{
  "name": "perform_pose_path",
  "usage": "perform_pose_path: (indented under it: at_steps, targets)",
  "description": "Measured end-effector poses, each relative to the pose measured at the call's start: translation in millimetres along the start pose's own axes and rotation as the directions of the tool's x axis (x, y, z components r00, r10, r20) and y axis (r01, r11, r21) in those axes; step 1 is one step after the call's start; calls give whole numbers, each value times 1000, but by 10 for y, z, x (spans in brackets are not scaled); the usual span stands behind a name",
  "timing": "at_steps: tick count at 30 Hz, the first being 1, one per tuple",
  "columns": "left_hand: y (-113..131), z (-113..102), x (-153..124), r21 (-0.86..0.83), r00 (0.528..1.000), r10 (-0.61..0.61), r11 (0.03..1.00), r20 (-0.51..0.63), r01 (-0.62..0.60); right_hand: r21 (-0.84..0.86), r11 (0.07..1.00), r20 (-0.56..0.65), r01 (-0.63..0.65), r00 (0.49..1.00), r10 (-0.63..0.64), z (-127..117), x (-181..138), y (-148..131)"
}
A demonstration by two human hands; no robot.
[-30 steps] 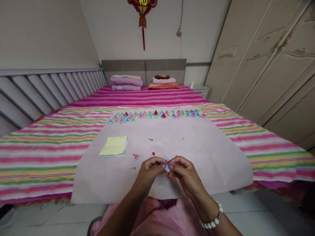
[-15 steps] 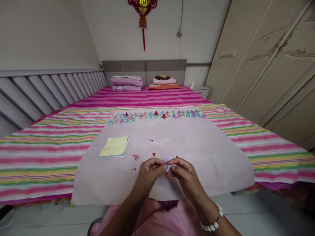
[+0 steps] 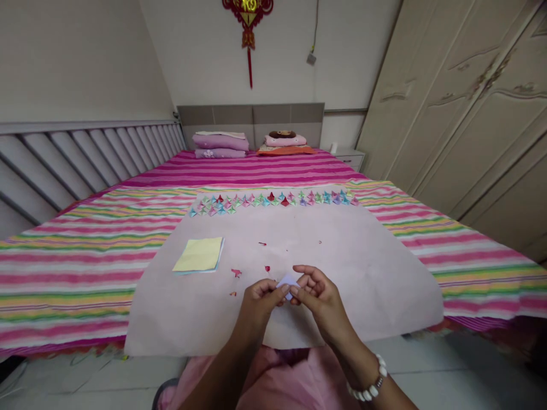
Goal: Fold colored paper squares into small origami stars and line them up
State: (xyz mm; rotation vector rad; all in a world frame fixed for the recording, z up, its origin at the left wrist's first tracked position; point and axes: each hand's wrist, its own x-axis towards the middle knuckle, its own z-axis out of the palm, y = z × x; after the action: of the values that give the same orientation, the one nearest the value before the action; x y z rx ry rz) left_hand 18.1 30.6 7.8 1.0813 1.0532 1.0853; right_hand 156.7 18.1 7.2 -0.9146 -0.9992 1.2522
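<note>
A small piece of folded lavender paper (image 3: 288,280) is held up between my two hands, over the near part of the pale sheet (image 3: 342,245). My left hand (image 3: 261,297) pinches its left side between thumb and fingers. On the right side, my right hand (image 3: 317,293) grips the lower right edge with its thumb on the front; the index finger is lifted off and the other fingers curl behind. Red paper scraps (image 3: 236,273) lie on the sheet to the left of my hands, and another scrap (image 3: 267,268) lies just beyond them.
A stack of square paper (image 3: 197,254), yellow on top, sits on the sheet's left. Rows of small folded paper pieces (image 3: 270,197) in several colours line its far edge. Beneath is a bed with a striped cover (image 3: 77,256); folded bedding (image 3: 220,143) rests at its head.
The lavender paper now faces me as a larger, pointed shape. My right index finger has lifted away from it, and my right thumb has moved to its lower edge.
</note>
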Motion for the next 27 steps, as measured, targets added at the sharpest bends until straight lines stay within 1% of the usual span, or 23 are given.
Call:
perform_pose_path:
  at_steps: [3, 6, 11, 12, 15, 17, 18, 20, 22, 23, 25, 27]
  targets:
    - [-20, -33, 15, 9, 1000, 20, 1000, -7, -20, 1, 1000, 23, -10, 1000, 10, -18, -3, 21]
    - [-40, -35, 21, -50, 1000, 4, 999, -10, -5, 18, 1000, 32, -11, 999, 10, -25, -2, 40]
    - [-94, 61, -30, -138, 997, -71, 988, 6, 71, 3, 1000, -84, 21, 996, -21, 6, -16, 56]
    - [-96, 78, -41, -164, 996, -84, 983, 8, 84, 1, 1000, -88, 27, 996, -27, 12, -24, 55]
    - [-63, 84, -58, -281, 993, -114, 953, 13, 113, -5, 1000, -45, 25, 999, -25, 2, -43, 36]
    - [-19, 46, -60, -376, 986, -154, 911, 67, 168, 1, 1000, -37, 25, 999, -25, -28, -44, 14]
    - [2, 20, -63, -424, 976, -184, 880, 115, 215, 12, 1000, -36, 20, 999, -20, -46, -41, 3]
    - [26, -33, -75, -491, 934, -250, 799, 255, 348, 54, 998, 2, -15, 1000, 15, -76, -33, -16]
    - [18, -71, -99, -529, 872, -295, 704, 390, 474, 101, 991, 105, -92, 991, 82, -86, -32, -25]
    - [5, -81, -112, -548, 845, -309, 654, 436, 522, 118, 984, 164, -133, 980, 113, -83, -35, -24]
    - [-30, -86, -137, -585, 803, -336, 556, 491, 590, 139, 973, 247, -186, 958, 147, -68, -44, -17]
    - [-54, -79, -152, -592, 774, -358, 500, 523, 632, 142, 971, 277, -195, 949, 150, -52, -47, -12]
